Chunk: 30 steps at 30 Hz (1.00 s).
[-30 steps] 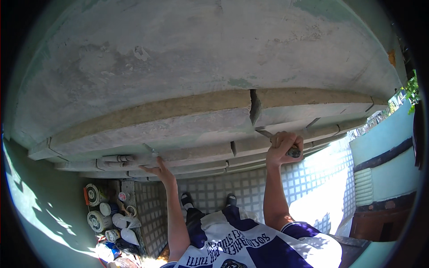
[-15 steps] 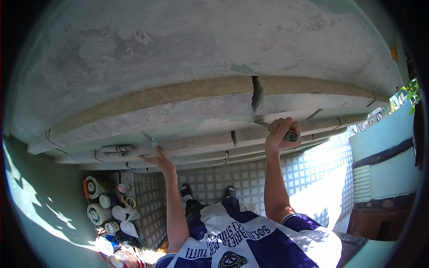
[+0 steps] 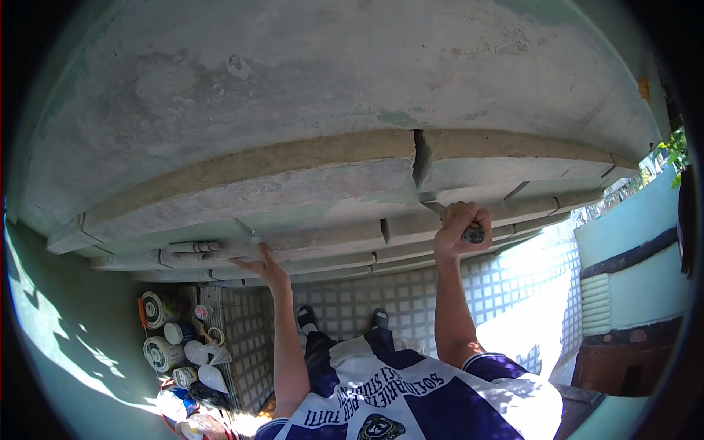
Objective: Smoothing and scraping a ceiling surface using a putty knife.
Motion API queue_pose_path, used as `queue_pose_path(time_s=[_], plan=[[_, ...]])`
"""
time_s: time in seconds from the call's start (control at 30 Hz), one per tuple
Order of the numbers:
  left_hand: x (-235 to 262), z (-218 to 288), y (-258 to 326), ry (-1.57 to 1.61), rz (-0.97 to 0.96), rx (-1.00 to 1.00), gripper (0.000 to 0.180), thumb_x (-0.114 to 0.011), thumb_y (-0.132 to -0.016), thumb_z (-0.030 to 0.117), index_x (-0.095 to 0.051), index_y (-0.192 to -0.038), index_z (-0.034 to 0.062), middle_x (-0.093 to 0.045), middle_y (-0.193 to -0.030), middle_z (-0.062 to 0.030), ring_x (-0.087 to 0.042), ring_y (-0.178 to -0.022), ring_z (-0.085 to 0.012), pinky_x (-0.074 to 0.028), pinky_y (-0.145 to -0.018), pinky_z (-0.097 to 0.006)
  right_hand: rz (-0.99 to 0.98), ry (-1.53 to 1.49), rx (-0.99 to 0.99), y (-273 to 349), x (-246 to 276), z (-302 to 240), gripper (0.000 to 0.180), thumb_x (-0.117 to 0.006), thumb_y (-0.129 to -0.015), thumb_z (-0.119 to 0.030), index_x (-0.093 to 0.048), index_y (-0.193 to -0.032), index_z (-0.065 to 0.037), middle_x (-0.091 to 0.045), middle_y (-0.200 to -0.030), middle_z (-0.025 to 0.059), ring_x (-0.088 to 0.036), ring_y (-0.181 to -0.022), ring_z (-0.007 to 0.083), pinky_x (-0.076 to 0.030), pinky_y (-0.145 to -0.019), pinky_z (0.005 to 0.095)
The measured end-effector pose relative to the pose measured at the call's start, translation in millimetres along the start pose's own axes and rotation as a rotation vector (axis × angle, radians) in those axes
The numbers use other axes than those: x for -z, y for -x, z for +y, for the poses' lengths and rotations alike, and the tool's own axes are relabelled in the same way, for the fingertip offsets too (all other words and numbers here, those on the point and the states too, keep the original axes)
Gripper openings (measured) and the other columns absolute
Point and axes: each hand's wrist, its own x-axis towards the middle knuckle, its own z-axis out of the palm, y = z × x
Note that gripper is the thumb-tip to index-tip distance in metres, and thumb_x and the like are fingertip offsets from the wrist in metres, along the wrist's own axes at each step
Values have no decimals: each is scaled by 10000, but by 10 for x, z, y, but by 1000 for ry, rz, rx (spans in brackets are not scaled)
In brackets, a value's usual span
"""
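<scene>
My right hand is wrapped round the handle of a scraper, whose dark handle end sticks out below my fist. Its thin metal blade points up and left, near the pale green wall strip just below the cracked upper ledge. Whether the blade tip touches the wall is hard to make out. My left hand rests with fingers spread against the lower ledge, holding nothing. A dark vertical gap splits the upper ledge, above and left of my right hand.
Several tubs and bags, including a round white-lidded tub, stand at the lower left beside a green wall. A short pipe-like piece lies along the lower ledge. Tiled floor lies beneath my feet. A brown box-like object stands at right.
My right hand has shifted slightly down with the scraper, and more of the blade shows at a steeper slant. My left hand stays in about the same place on the ledge.
</scene>
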Motion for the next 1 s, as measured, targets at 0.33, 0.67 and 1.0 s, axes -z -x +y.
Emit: queue_pose_path(time_s=[0.33, 0.67, 1.0], plan=[[55, -66, -58, 21, -14, -22, 948, -531, -968, 310, 253, -1442, 69, 40, -1545, -184, -214, -1378, -288, -212, -1133, -399, 55, -206, 3, -47, -32, -232, 331, -469, -955, -70, -275, -689, -104, -332, -484, -11, -248, -417, 40, -179, -384, 233], [43, -6, -26, -13, 2, -20, 940, -539, -963, 310, 220, -1453, 53, 52, -1543, -185, -210, -1380, -285, -209, -1133, -402, 68, -145, 10, -86, -111, -197, 325, -461, -954, -72, -279, -688, -109, -318, -474, -7, -243, -405, 43, -166, -372, 231], [106, -105, -71, 25, 5, -42, 941, -545, -961, 304, 221, -1457, 76, 40, -1544, -175, -212, -1378, -285, -223, -1131, -407, 73, -186, -47, -28, -66, -219, 345, -463, -959, -74, -272, -673, -111, -304, -468, -5, -249, -404, 48, -168, -375, 229]])
